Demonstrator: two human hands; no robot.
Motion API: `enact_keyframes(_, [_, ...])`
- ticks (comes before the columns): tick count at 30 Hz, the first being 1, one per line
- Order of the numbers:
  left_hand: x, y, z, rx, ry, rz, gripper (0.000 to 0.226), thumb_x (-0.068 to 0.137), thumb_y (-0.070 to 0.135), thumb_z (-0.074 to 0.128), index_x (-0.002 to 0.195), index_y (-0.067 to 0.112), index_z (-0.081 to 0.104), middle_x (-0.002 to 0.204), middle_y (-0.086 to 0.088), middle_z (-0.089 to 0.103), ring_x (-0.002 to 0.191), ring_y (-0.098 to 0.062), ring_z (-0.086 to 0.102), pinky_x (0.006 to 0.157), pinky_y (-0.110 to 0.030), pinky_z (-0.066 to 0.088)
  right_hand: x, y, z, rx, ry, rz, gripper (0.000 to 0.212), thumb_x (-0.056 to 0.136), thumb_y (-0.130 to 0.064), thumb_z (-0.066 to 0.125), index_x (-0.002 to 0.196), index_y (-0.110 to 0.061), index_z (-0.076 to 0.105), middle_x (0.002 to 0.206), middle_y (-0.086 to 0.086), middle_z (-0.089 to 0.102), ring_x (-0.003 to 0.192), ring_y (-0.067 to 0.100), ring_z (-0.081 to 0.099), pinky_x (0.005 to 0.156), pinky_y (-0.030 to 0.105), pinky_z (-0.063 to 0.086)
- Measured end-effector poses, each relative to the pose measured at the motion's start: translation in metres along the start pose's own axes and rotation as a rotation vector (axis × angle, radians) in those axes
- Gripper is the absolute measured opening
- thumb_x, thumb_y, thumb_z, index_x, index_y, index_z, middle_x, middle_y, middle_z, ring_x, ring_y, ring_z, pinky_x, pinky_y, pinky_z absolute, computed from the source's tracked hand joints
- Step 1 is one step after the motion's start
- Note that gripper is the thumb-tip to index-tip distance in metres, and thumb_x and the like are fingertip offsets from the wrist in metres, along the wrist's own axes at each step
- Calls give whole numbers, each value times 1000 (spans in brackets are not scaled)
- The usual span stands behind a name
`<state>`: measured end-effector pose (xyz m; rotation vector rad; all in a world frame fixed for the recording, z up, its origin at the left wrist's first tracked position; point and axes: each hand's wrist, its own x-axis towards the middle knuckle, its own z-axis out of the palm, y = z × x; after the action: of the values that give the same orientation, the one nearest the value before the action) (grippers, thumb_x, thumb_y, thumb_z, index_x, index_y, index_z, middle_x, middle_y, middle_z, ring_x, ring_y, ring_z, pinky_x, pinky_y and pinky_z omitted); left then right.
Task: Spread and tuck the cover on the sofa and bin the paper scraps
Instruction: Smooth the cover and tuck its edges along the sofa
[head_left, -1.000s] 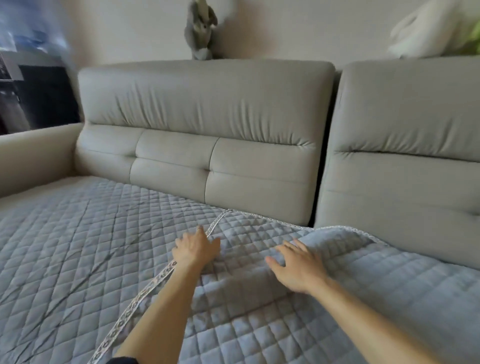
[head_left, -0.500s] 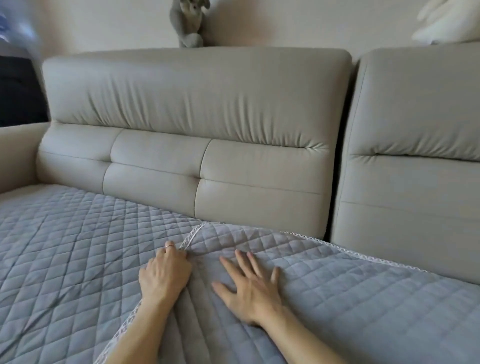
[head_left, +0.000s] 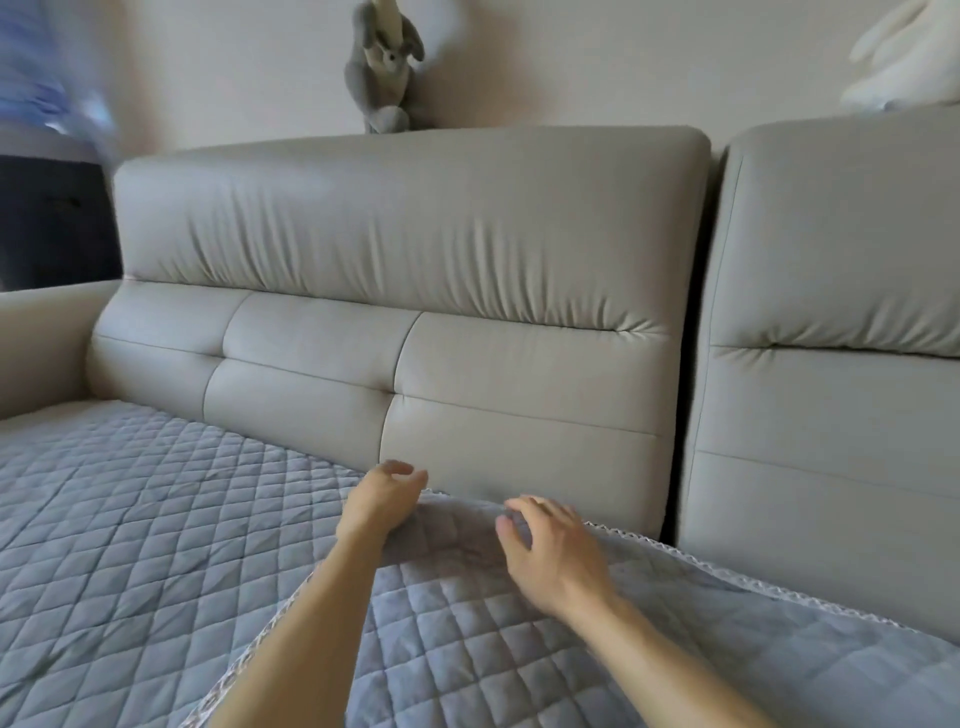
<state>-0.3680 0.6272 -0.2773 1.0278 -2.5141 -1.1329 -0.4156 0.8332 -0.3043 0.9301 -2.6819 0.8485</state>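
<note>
Head view, step in hand: I am working the back edge of the cover (head_left: 467, 639) toward the crease where the seat meets the back cushion (head_left: 415, 322) of the sofa (head_left: 831, 312); I judge this to be the tuck, not the first spreading.
Head view, left hand: my left hand (head_left: 382, 501) is at the corner of the upper quilted piece, fingers curled over its lace trim (head_left: 727, 574), pinching the fabric and lifting it just in front of the cushion.
Head view, right hand: my right hand (head_left: 545, 545) rests on the same piece just beside the left, fingers bent and gathering a fold; whether it truly grips or only presses, I cannot tell.
Head view, where the cover lies: one quilted piece lies flat over the seat to the left; the piece under my hands overlaps it and runs off to the right, its trimmed edge lying along the foot of the backrest.
Head view, other things: a grey plush toy (head_left: 384, 67) sits atop the backrest; no paper scraps or bin are in sight.
Next move: I expect to push the raised edge down into the gap, fingers flat, then smooth toward me so the overlap lies even.
Against the earlier frames: half a second ago both hands lay flat and spread on the quilt; now they are bunched at its edge, nearer the cushion, with the corner raised.
</note>
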Motion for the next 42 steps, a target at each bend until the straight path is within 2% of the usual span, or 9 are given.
enact_keyframes(3, [14,17,20,115,62,9,28,74,51,57,97,46,71,108,10,68,107,-20,60,93,-36,41,30,19,-2,-58,44,-7,41,99,-45,34,129,-30,57,136,-14,57,131,11,45,109,31,32])
enact_keyframes(6, [26,21,34,307,360,138,30,86,38,51,107,52,68,117,9,63,111,-20,56,89,-38,36,40,30,21,-140,132,-77,48,91,-48,37,123,-27,66,133,-11,61,128,8,51,108,33,38])
enact_keyframes(12, [38,3,58,411,770,315,28,92,17,56,109,31,73,115,1,56,100,-27,49,82,-41,36,42,40,49,-160,249,-136,46,86,-43,49,115,-15,71,131,2,64,126,18,54,100,42,45])
enact_keyframes(18, [39,-1,65,566,319,66,43,95,34,33,128,46,58,140,4,45,130,-21,34,102,-43,28,30,47,40,-168,-187,26,69,95,-59,19,153,-22,28,161,-8,23,148,10,15,118,44,9])
enact_keyframes(23, [44,19,66,688,319,270,48,93,52,34,130,36,60,148,11,38,136,-15,32,111,-39,26,41,48,37,-234,-138,18,68,87,-56,19,141,-23,43,152,-9,40,141,14,30,112,49,22])
enact_keyframes(27, [37,21,79,703,80,443,59,96,47,29,153,31,28,162,13,13,148,-11,12,121,-37,12,35,49,41,-256,-21,-15,64,81,-54,22,121,-21,60,132,-2,57,124,21,47,99,49,32])
enact_keyframes(31, [46,20,74,785,-71,312,62,97,46,20,156,30,9,163,13,-1,150,-9,0,122,-42,3,41,44,47,-197,-73,-19,69,89,-51,27,151,-21,33,161,-5,24,148,14,16,117,53,14])
enact_keyframes(35, [51,24,76,803,-150,284,63,93,49,17,153,31,27,162,7,18,149,-15,14,121,-42,12,46,45,40,-220,-269,35,72,92,-51,23,155,-18,19,163,-6,18,149,10,10,118,55,7])
enact_keyframes(42, [50,47,60,805,-97,256,52,92,49,27,126,28,60,142,-10,50,126,-30,47,105,-43,36,73,26,-5,-290,-482,78,71,92,-60,23,139,-16,51,143,13,51,132,28,47,105,41,33])
